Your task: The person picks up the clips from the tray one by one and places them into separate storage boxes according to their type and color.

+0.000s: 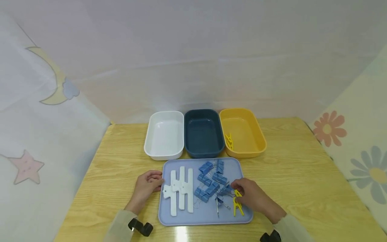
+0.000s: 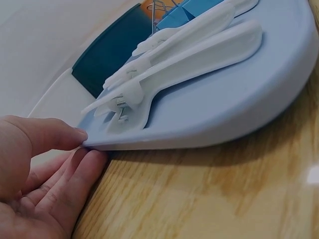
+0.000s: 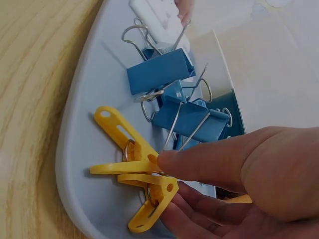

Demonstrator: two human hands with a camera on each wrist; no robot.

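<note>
My left hand (image 1: 146, 186) holds the left rim of a pale blue tray (image 1: 205, 220), thumb on top and fingers at its outer side. Near it on the tray lie several white clips (image 1: 173, 201) with long flat jaws. At the tray's right side my right hand (image 1: 252, 195) has its thumb and fingers around the tips of two yellow clothespins (image 3: 127, 139). Their handles point away from the palm. A pile of blue binder clips (image 1: 214, 188) with silver wire handles lies just left of those fingers; one binder clip (image 3: 162, 69) faces the right wrist camera.
Behind the tray stand three bins side by side: white (image 1: 164, 134), dark teal (image 1: 204, 134) and yellow (image 1: 246, 134). Another yellow clothespin (image 1: 228, 141) lies in the yellow bin. The wooden table (image 1: 121, 148) meets a pale cloth backdrop (image 1: 193, 67) behind the bins.
</note>
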